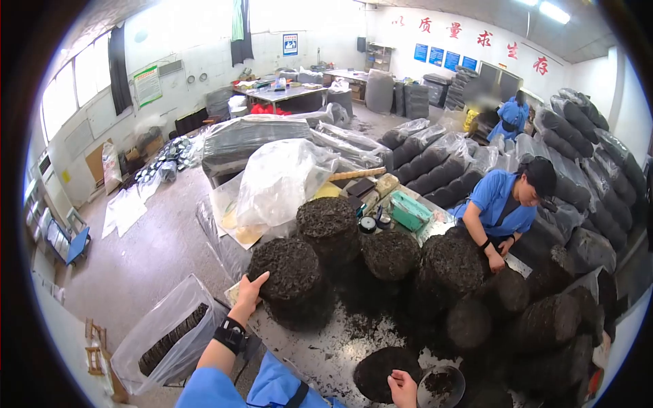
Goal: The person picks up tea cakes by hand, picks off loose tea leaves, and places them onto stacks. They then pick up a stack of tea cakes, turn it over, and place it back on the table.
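My left hand [250,292] rests against the left side of a tall dark stack [287,272] of round, rough-textured pieces, fingers apart. At the bottom, my right hand [401,387] is over a flat dark round piece [381,372], its fingertips drawn together; whether anything small is between them is hidden. Just right of that hand stands a clear round container [442,386] with dark bits inside. More dark stacks [328,228] stand behind, on the white table top [306,347] strewn with dark crumbs.
A co-worker in blue [500,204] leans over stacks at the right. Behind the stacks are a teal box [410,210] and a clear plastic bag [279,180]. An open bag with dark pieces [170,336] sits at lower left. Another person [510,117] is farther back.
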`<state>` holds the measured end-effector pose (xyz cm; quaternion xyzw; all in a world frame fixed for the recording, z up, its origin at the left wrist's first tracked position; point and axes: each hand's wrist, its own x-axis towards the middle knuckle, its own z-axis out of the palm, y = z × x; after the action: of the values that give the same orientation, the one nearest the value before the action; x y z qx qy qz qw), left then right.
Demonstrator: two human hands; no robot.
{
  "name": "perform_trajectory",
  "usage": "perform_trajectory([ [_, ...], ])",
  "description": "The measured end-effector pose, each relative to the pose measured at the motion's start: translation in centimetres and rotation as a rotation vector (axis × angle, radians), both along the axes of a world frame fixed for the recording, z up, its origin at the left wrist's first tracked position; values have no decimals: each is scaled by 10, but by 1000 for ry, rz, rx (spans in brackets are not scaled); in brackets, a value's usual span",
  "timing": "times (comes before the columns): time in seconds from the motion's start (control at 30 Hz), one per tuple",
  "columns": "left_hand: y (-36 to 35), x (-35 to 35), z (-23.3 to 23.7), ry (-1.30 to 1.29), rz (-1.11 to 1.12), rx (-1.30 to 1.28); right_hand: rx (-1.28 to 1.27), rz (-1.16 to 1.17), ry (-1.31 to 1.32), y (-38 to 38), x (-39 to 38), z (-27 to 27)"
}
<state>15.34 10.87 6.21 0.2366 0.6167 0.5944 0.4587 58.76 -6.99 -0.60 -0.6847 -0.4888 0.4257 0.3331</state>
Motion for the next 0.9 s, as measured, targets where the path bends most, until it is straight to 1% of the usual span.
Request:
perform_trajectory([
  [0.03,5,-11,-12,103,-19,-12,3,-9,0,-1,0,-5],
  [0.07,6,-9,-5,100,-25,-11,11,-41,18,-1,0,-12],
  [0.1,3,-8,1,702,51,-72,17,-69,34,-1,1,-22],
  [0.13,0,-6,11,1303,133,-136,16,-64,30,-1,3,-46],
  [0.17,-1,-6,25,1300,137,-140,-1,-30,56,1,4,-76],
  [0.2,2,-6,44,1268,15,95,-16,1,84,6,1,-93],
  [0.23,9,-5,53,1224,-113,329,-26,53,35,15,-14,-68],
  [0.27,16,-1,52,1194,-195,392,-32,44,35,21,-28,-69],
  [0.33,26,12,42,1187,-390,474,-99,43,332,41,-54,-80],
  [0.4,23,17,18,1397,-595,450,-122,66,429,63,-81,-86],
  [0.43,14,19,10,1457,-599,480,-194,52,413,77,-105,-50],
  [0.47,5,18,7,1446,-596,479,-176,66,531,87,-117,-60],
  [0.53,-13,9,10,1410,-599,440,-228,-73,624,106,-145,-62],
  [0.57,-24,3,11,1400,-601,436,-235,-76,616,111,-154,-71],
  [0.63,-31,-13,12,1329,-580,371,-400,-295,689,133,-169,-105],
  [0.67,-30,-22,10,1327,-570,371,-398,-324,758,142,-170,-144],
  [0.7,-31,-29,8,1293,-570,378,-384,-309,763,152,-166,-192],
  [0.73,-33,-36,5,1256,-575,381,-377,-297,767,156,-165,-222],
  [0.77,-31,-43,8,1222,-600,389,-384,-297,761,155,-175,-213],
  [0.83,-25,-54,8,1190,-622,393,208,227,143,164,-205,-178],
  [0.87,-22,-60,8,1161,-650,399,207,213,145,170,-213,-169],
  [0.9,-19,-68,7,1162,-668,406,102,145,401,175,-221,-163],
])
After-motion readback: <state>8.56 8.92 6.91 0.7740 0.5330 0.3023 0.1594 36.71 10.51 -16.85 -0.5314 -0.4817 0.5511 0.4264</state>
